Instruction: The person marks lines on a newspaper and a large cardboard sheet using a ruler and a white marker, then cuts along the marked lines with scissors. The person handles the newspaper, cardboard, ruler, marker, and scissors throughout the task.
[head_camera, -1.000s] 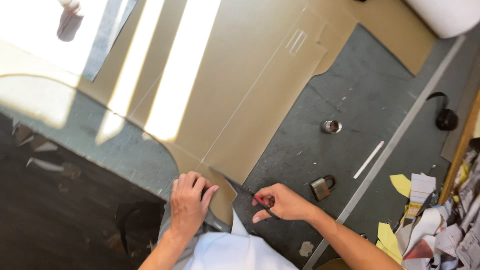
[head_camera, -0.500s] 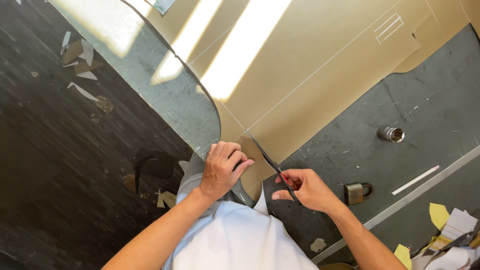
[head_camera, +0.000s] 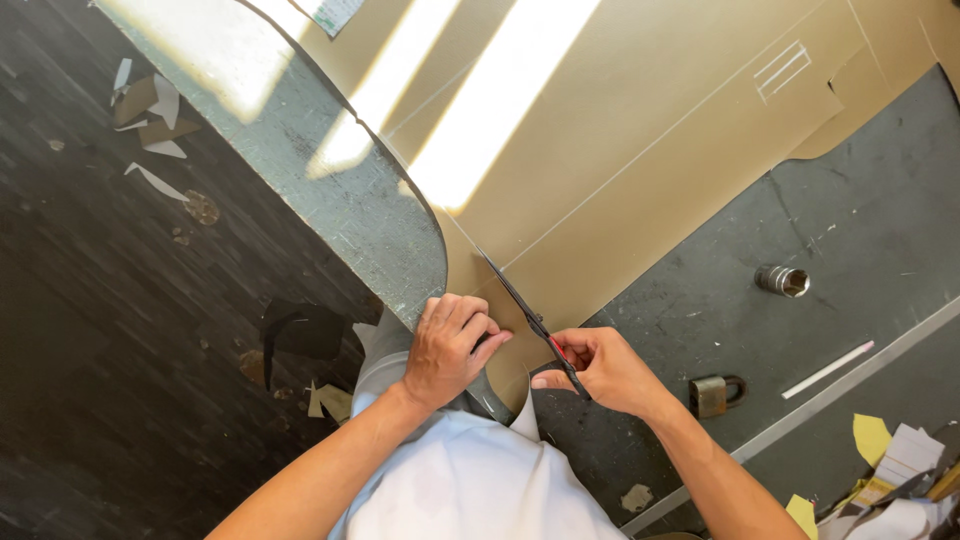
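Observation:
A large tan sheet of card (head_camera: 640, 150) with thin drawn lines lies across a dark grey table (head_camera: 850, 220). My right hand (head_camera: 600, 370) grips black scissors with red handles (head_camera: 530, 315), their blades pointing up-left into the sheet's near edge along a drawn line. My left hand (head_camera: 450, 345) curls over the sheet's near edge at the table's rounded corner, just left of the blades, pinching the card.
A metal socket (head_camera: 782, 280), a padlock (head_camera: 712, 395) and a white stick (head_camera: 828, 369) lie on the table to the right. Yellow and white paper scraps (head_camera: 890, 470) pile at the lower right. Cut scraps (head_camera: 150, 110) litter the dark floor at left.
The view has swung over the table corner. The scissors have advanced further into the sheet, and my left hand stays on the edge beside them.

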